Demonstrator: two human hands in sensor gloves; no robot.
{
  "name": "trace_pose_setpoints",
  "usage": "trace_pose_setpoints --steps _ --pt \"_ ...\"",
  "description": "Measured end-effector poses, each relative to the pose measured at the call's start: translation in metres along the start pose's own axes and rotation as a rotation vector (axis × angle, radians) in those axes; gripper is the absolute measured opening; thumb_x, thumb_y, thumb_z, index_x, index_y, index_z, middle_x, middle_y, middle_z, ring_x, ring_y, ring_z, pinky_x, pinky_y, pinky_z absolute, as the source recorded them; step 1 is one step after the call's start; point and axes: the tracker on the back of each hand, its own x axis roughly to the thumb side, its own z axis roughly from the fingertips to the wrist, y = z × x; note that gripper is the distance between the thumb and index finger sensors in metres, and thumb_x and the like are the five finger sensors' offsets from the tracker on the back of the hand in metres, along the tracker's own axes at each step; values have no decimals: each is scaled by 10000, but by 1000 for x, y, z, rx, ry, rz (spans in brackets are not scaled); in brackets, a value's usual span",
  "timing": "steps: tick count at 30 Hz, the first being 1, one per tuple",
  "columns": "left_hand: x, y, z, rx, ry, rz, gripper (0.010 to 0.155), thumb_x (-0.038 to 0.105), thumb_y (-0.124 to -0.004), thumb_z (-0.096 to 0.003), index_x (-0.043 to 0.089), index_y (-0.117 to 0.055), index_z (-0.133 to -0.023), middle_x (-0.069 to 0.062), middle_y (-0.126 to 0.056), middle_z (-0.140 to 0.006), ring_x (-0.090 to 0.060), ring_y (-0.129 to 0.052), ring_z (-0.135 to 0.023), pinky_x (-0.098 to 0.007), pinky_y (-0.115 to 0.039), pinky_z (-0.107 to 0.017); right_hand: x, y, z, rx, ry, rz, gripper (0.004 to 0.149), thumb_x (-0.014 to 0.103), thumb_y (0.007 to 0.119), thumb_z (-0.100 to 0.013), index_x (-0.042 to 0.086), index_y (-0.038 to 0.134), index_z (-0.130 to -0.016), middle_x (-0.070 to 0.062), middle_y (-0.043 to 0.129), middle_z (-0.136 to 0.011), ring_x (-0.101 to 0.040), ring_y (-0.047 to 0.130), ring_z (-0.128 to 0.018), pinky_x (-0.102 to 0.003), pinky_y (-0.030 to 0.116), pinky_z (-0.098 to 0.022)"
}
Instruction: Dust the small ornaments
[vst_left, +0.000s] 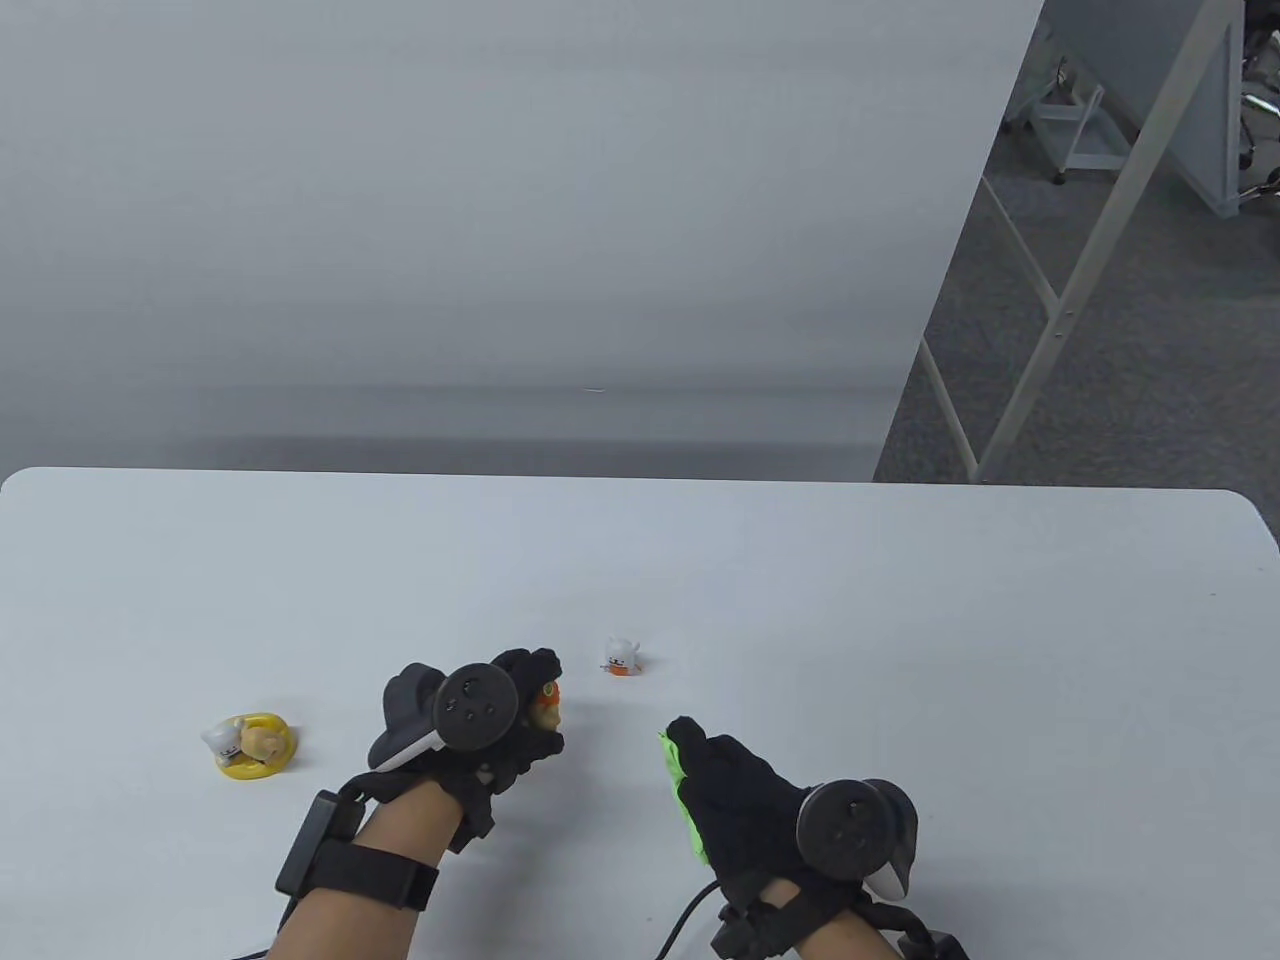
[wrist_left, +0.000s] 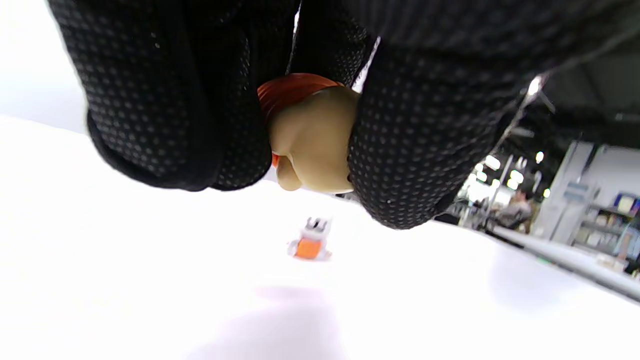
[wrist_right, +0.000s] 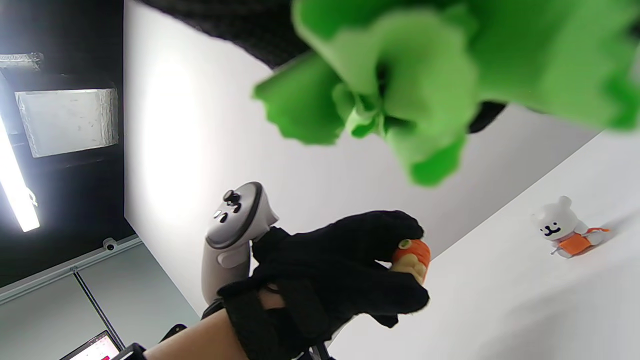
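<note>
My left hand (vst_left: 520, 715) grips a small tan and orange ornament (vst_left: 547, 704) above the white table; its tan body shows between my gloved fingers (wrist_left: 400, 160) in the left wrist view (wrist_left: 312, 145) and in the right wrist view (wrist_right: 412, 257). My right hand (vst_left: 735, 790) holds a bunched green cloth (vst_left: 685, 800), seen close up in the right wrist view (wrist_right: 425, 75), a short way right of the held ornament. A small white bear ornament with an orange base (vst_left: 621, 656) stands on the table beyond both hands. A yellow ring ornament with small figures (vst_left: 250, 744) lies at the left.
The white table (vst_left: 900, 620) ends at a far edge in front of a white partition (vst_left: 500, 220). Metal table legs and grey carpet (vst_left: 1100, 330) show at the upper right.
</note>
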Motion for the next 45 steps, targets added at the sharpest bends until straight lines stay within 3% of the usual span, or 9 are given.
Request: trace_pose_setpoints --steps 11,16,20,22,29,31,37,41,45 --pt "-20 -53 -17 -223 105 -152 748 410 -1070 -338 78 -840 -967 -205 -855 -962 -301 -1160 -485 -426 -1050 -284 -4 1 0 23 15 5 475 114 799 -540 -36 702 -980 -424 874 -743 -452 974 -447 -698 842 -406" --pt "-15 -51 -15 -187 105 -215 755 443 -1035 -321 118 -826 -969 -158 -862 -962 -292 -1162 -454 -418 -1039 -254 -5 1 1 26 24 2 474 113 799 -541 -35 703 -981 -425 874 -743 -452 973 -448 -698 842 -407" --pt "-11 -52 -15 -216 92 -229 767 426 -1042 -348 111 -795 -1002 -216 -837 -988 -398 -1107 -607 -493 -1004 -338 -4 3 0 38 20 10 475 114 799 -541 -37 703 -981 -425 875 -742 -451 974 -446 -697 843 -405" --pt "-8 -53 -14 -251 88 -248 900 449 -1030 -356 100 -647 -1092 -257 -739 -1055 -478 -1013 -733 -543 -956 -420 -4 3 1 37 19 9 474 113 799 -541 -37 703 -980 -425 875 -741 -452 974 -447 -698 842 -406" --pt "-8 -3 -5 -172 58 -209 954 485 -998 -372 101 -568 -1133 -267 -609 -1136 -615 -721 -959 -705 -747 -604 -7 1 2 34 28 -1 475 111 800 -540 -37 702 -981 -426 874 -743 -456 972 -448 -701 839 -407" --pt "-20 31 0 -191 74 -153 940 457 -1000 -385 128 -553 -1143 -252 -544 -1168 -619 -577 -1029 -751 -622 -659 -7 0 2 31 28 0 474 112 799 -541 -38 704 -980 -427 874 -742 -456 972 -448 -701 839 -407" --pt "-80 116 36 -121 199 -191 929 471 -978 -389 125 -559 -1143 -238 -560 -1173 -604 -561 -1049 -750 -606 -677 -8 -1 1 30 32 -2 475 113 800 -541 -37 703 -981 -426 874 -743 -456 972 -448 -701 839 -407" --pt "-127 120 67 -197 303 -217 943 468 -971 -399 109 -525 -1148 -254 -531 -1177 -615 -538 -1047 -758 -593 -676 -9 -2 2 24 35 -9 474 112 800 -542 -37 703 -981 -427 873 -744 -459 970 -449 -703 837 -407" --pt "-165 97 94 -309 377 -198 943 442 -1002 -388 111 -539 -1140 -239 -532 -1176 -620 -491 -1058 -785 -538 -675 -13 -3 3 30 49 -1 474 112 800 -541 -36 704 -981 -426 874 -743 -458 971 -448 -703 837 -407"
